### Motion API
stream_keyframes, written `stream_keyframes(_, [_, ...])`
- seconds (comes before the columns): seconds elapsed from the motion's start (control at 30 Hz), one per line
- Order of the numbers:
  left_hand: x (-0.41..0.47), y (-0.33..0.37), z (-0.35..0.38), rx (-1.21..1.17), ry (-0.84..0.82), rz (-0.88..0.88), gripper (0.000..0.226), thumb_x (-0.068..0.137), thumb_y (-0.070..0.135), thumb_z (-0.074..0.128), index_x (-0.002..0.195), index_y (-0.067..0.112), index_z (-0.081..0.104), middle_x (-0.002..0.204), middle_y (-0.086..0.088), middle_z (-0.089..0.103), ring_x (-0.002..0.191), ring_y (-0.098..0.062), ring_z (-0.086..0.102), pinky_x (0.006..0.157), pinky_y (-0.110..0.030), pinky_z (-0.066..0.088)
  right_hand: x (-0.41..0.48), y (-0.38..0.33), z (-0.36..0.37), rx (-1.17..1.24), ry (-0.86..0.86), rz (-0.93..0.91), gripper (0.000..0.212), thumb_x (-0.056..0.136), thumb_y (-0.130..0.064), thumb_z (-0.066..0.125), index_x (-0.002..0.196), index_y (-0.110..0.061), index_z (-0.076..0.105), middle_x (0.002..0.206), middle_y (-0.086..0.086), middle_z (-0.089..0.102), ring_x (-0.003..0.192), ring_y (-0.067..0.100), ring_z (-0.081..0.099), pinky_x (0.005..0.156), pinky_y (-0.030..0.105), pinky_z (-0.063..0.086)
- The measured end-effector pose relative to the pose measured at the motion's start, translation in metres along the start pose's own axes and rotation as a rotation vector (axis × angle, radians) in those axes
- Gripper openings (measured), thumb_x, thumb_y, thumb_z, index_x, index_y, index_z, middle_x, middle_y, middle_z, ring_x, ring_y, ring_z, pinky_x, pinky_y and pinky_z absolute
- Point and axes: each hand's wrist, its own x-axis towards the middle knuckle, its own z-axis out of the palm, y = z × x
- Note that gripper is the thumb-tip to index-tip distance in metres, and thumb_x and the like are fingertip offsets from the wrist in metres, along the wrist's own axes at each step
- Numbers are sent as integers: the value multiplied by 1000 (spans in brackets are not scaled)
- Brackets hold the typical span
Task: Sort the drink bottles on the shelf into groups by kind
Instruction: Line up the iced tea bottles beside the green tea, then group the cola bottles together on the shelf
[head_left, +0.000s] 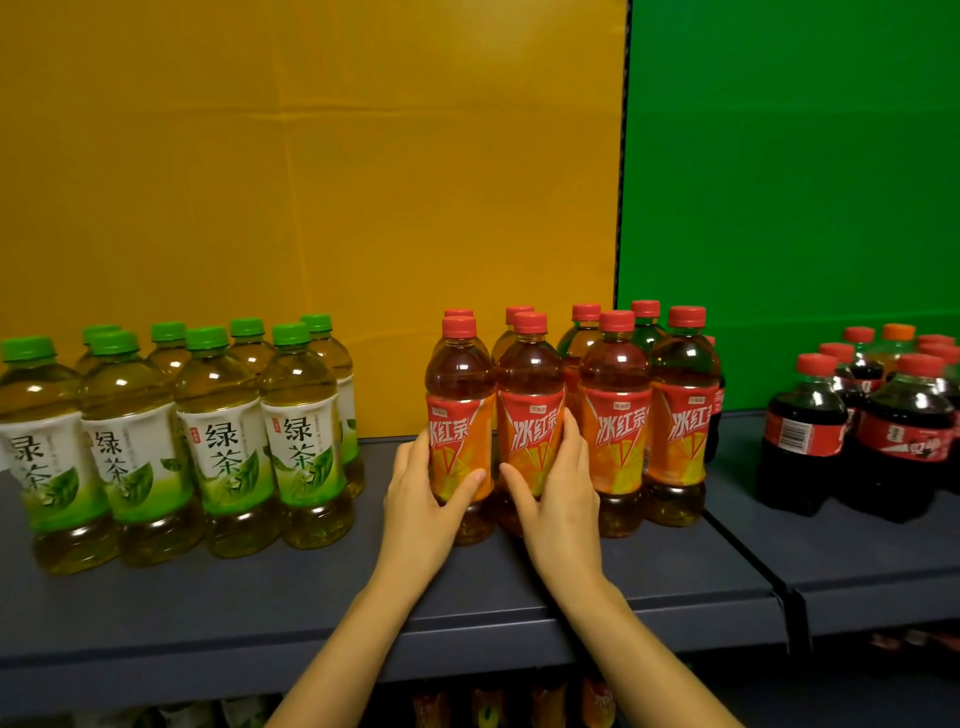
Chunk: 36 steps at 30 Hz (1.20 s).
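Two sets of fingers (411, 451) are curling round bottles: the left hand (421, 499) is gripping the end red tea (460, 410), the right hand (558, 493) the second red tea (530, 410). Eight red teas are standing mid-shelf (311, 587), eight green teas (223, 441) left, colas (904, 436) well right, too bunched for counting.

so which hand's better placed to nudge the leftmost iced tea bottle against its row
Left, probably: the left hand wraps the leftmost iced tea bottle, while the right hand holds the next bottle.
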Motion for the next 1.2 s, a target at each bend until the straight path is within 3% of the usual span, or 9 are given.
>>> stream_keyframes(0.13, [-1, 1, 3, 12, 0, 28, 67, 80, 34, 68, 137, 20, 36, 120, 1, 47, 112, -11, 50, 94, -40, 49, -1, 0, 1, -12, -4, 1, 80, 87, -36, 59, 147, -16, 10, 146, 1, 31, 136, 15, 32, 108, 33, 35])
stream_keyframes(0.3, [-3, 4, 6, 75, -10, 61, 64, 85, 31, 62, 139, 18, 32, 125, -1, 44, 105, 0, 42, 81, -9, 34, -1, -1, 0, -22, -16, 5, 82, 88, -34, 59, 148, -15, 6, 147, 2, 30, 137, 16, 30, 110, 32, 33])
stream_keyframes(0.5, [-4, 7, 0, 91, -49, 53, 71, 87, 35, 56, 145, 19, 20, 140, -2, 36, 124, -10, 40, 98, -25, 35, -7, -5, -20, -28, -155, -19, 82, 92, -33, 53, 148, -17, -6, 157, -2, 12, 144, 10, 12, 114, 24, 17])
stream_keyframes(0.63, [-14, 18, 0, 52, 59, 100, 62, 88, 28, 56, 142, 17, 27, 138, 3, 35, 127, -13, 38, 105, -36, 36, -17, -8, -55, -15, -195, -75, 63, 91, -30, 54, 146, -20, 23, 145, -14, 33, 134, 0, 30, 111, 23, 30])
stream_keyframes(0.77, [-23, 33, 9, 96, 241, 198, 42, 88, 15, 59, 127, 7, 44, 127, -5, 43, 115, -1, 35, 96, -18, 30, -17, 3, -104, 40, -125, -67, 29, 88, -21, 59, 116, -28, 54, 106, -16, 60, 93, -4, 58, 78, 11, 48])
stream_keyframes(0.83, [-27, 46, 16, 59, 270, 249, 30, 86, 18, 56, 115, 11, 52, 115, 2, 48, 106, 0, 42, 87, -9, 32, -9, 19, -127, 48, -58, -59, 23, 88, -17, 60, 108, -26, 58, 99, -12, 63, 88, 0, 60, 72, 13, 49])
stream_keyframes(0.93, [-34, 72, 37, -28, 173, 288, 14, 84, 23, 51, 97, 24, 56, 95, 12, 56, 89, -4, 55, 75, -11, 45, 9, 52, -159, 17, 66, -52, 22, 87, -13, 60, 107, -22, 56, 103, -7, 61, 92, 0, 58, 78, 13, 47])
stream_keyframes(1.07, [-43, 106, 83, -104, 14, 331, 9, 85, 20, 53, 86, 27, 58, 86, 13, 57, 83, -4, 58, 67, -10, 44, 34, 96, -200, -65, 204, 53, 40, 87, -11, 61, 124, -10, 46, 117, 0, 49, 107, 11, 48, 90, 22, 37])
stream_keyframes(1.2, [-49, 126, 137, -158, -120, 286, 10, 87, 12, 59, 86, 22, 60, 85, 10, 58, 84, -7, 58, 66, -11, 45, 53, 138, -225, -109, 38, 170, 57, 83, -12, 66, 132, -7, 37, 132, 8, 44, 122, 20, 44, 95, 24, 34])
